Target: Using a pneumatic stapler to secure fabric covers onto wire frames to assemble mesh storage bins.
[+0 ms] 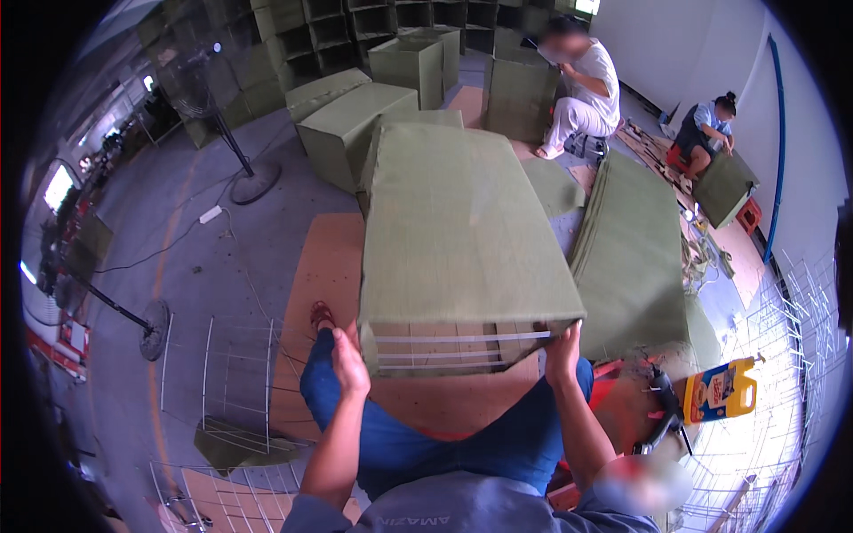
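Note:
A large olive-green fabric-covered box (462,231) lies in front of me, its near end by my knees. White wire bars (462,338) of a frame show at its open near side, under the cloth edge. My left hand (349,362) grips the near left corner, thumb up, with its fingers partly hidden behind the box. On the near right corner my right hand (562,354) holds the cloth and frame edge, and its fingertips are also partly out of sight. Both hands press the box from opposite sides.
Flat green fabric covers (626,258) are stacked to the right. Nearby are a yellow jug (721,391), a black tool (662,413) and wire grids (218,373). Finished-looking green boxes (360,124) and a fan (253,182) stand beyond. Two people (586,84) sit working at the far right.

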`<state>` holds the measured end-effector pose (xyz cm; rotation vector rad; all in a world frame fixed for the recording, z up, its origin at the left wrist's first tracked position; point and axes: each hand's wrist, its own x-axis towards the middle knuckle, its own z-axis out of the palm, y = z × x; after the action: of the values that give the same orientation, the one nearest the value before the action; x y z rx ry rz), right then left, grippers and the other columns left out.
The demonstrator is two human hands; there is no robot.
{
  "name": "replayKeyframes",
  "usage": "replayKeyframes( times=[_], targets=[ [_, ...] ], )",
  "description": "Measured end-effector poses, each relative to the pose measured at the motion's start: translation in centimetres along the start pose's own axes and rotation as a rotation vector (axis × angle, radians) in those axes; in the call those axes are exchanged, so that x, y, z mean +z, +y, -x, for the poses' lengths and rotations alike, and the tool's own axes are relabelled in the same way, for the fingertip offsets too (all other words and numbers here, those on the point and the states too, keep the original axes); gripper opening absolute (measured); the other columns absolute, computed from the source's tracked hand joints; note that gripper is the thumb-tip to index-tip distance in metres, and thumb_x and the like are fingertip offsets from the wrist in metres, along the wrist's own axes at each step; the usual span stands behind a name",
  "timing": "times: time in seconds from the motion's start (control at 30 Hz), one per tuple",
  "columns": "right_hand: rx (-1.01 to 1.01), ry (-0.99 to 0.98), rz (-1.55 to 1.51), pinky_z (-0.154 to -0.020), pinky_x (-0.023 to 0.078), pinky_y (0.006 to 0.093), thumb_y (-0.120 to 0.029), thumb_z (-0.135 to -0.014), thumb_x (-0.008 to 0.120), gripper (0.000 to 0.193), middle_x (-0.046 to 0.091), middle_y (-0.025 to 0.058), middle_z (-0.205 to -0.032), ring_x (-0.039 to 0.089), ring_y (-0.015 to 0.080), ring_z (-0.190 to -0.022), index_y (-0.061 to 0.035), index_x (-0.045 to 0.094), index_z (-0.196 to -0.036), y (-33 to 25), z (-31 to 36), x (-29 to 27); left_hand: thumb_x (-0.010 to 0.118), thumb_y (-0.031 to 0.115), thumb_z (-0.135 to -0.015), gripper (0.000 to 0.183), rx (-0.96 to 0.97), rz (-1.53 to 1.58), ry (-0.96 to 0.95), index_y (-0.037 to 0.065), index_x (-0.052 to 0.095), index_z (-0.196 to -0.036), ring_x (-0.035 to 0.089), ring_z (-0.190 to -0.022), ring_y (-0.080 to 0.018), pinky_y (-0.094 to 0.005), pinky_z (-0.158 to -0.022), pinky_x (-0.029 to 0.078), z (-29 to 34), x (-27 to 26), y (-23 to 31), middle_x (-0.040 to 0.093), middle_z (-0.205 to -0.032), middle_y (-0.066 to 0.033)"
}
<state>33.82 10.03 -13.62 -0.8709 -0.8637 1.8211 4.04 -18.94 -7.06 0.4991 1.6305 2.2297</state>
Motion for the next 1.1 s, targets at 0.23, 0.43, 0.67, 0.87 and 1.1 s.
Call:
replayKeyframes(
  times=[0.23,0.43,0.67,0.87,1.1],
  targets=[
    [0.437,-0.113,0.221,-0.118,0.039,0.047,-0.064,-0.109,0.038,0.078,0.064,0.0194,-0.143,0.058,0.0306,-0.136,0.0043,0.061,-0.139,-1.2,-7.4,-0.1,0.033,0.08,-0.101,0.108,-0.579,-0.198,-0.323,-0.005,0.015,-0.165,0.017,-0.161,-0.037,-0.0515,-0.129,0.02,-8.9,-2.4,-2.5,0.015,-0.174,-0.0234],
    [0.158,0.003,0.979,-0.114,0.041,0.042,-0.069,-0.105,0.045,0.089,0.064,0.0221,-0.139,0.057,0.0313,-0.132,0.009,0.055,-0.145,4.6,-12.7,6.4,0.059,0.063,-0.1,0.091,0.026,-1.361,0.053,0.002,0.032,-0.162,0.04,-0.15,-0.0394,-0.0559,-0.122,0.031,-15.7,3.0,-7.5,0.039,-0.162,-0.0244],
    [0.299,0.067,0.926,-0.1,0.049,0.0499,-0.064,-0.102,0.05,0.08,0.071,0.0266,-0.122,0.066,0.0377,-0.116,0.0105,0.066,-0.125,7.3,-15.0,14.0,0.055,0.057,-0.105,0.077,-0.44,-0.907,-0.1,-0.009,0.054,-0.145,0.051,-0.143,-0.0414,-0.0472,-0.119,0.039,-21.3,-4.8,-13.1,0.056,-0.149,-0.031],
    [-0.004,0.206,1.145,-0.098,0.049,0.0459,-0.054,-0.103,0.054,0.066,0.073,0.0253,-0.109,0.068,0.037,-0.107,0.007,0.069,-0.126,6.4,-10.6,12.5,0.044,0.063,-0.105,0.076,-0.277,-1.142,0.219,-0.004,0.062,-0.137,0.063,-0.125,-0.0474,-0.0531,-0.107,0.049,-16.9,1.1,-12.7,0.067,-0.132,-0.0309],
    [-0.198,0.261,0.61,-0.093,0.048,0.0304,-0.038,-0.106,0.058,0.049,0.073,0.0051,-0.105,0.06,0.0133,-0.098,0.0058,0.072,-0.124,3.0,-3.3,10.6,0.041,0.066,-0.106,0.07,-0.042,-0.893,0.296,0.001,0.065,-0.102,0.066,-0.08,-0.0454,-0.0564,-0.076,0.046,-10.9,1.2,-4.5,0.067,-0.083,-0.0265]
  ],
)
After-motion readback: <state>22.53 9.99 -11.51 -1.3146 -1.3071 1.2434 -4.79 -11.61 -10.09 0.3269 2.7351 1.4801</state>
